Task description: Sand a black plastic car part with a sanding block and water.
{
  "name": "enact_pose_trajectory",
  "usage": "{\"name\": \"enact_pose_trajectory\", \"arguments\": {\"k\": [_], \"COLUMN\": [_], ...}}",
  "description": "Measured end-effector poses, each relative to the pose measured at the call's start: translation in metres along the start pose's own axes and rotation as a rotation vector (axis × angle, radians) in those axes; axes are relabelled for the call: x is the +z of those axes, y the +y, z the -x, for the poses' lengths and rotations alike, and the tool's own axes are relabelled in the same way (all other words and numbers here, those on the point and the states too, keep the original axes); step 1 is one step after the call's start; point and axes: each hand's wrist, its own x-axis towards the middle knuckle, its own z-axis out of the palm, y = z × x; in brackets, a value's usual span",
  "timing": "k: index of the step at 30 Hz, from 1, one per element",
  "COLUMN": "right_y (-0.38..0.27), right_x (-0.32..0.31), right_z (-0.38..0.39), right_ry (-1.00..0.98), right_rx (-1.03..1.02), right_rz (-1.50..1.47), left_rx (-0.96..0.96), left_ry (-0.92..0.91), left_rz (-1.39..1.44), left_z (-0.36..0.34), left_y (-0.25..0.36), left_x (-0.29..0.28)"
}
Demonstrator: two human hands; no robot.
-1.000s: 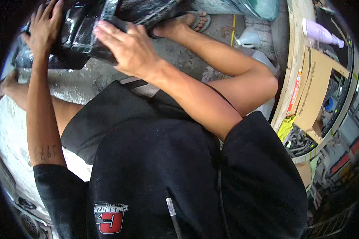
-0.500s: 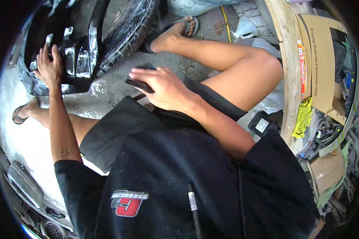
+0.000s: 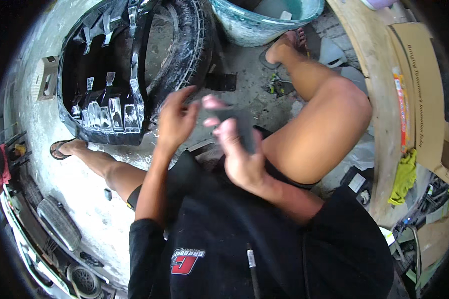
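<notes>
In my right hand point(image 3: 239, 159) is a thin dark grey flat sheet point(image 3: 245, 130), folded or bent and smeared by motion; it looks like sandpaper. The thumb and fingers close round it in front of my lap. My left hand point(image 3: 176, 120) is raised just to its left, empty, fingers apart and slightly blurred, not touching the sheet. Beyond my left hand, a black vehicle body panel point(image 3: 132, 74) with several fins and pale wet-looking patches leans against a tire point(image 3: 197, 50) on the floor.
A teal bucket point(image 3: 244, 27) stands at the far middle, by my right foot. Along the right runs a wooden plank point(image 3: 371, 65), beside a cardboard box point(image 3: 416, 74) and a yellow-green glove point(image 3: 403, 177). A beige block point(image 3: 46, 78) lies left of the panel.
My left hand has come off the black panel and moved right, close to my right hand. The right hand has turned with the sheet. The view has shifted, bringing the bucket further in.
</notes>
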Motion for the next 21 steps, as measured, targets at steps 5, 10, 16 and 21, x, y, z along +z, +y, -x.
{"name": "enact_pose_trajectory", "arguments": {"k": [5,10,16,21], "right_y": [-0.007,-0.013,-0.015,-0.016], "right_x": [-0.043,-0.058,-0.067,-0.066], "right_z": [-0.026,-0.023,-0.026,-0.024], "right_ry": [0.351,0.291,0.312,0.202], "right_rx": [-0.051,-0.019,0.097,0.028], "right_rz": [-0.027,-0.019,-0.019,-0.016], "left_rx": [-0.086,-0.397,-0.368,-0.349], "left_ry": [-0.226,-0.363,-0.297,-0.209], "left_rz": [-0.343,-0.638,-0.706,-0.689], "left_z": [-0.084,-0.139,-0.128,-0.134], "left_y": [-0.037,-0.065,-0.079,-0.093], "left_x": [0.114,0.181,0.204,0.201]}}
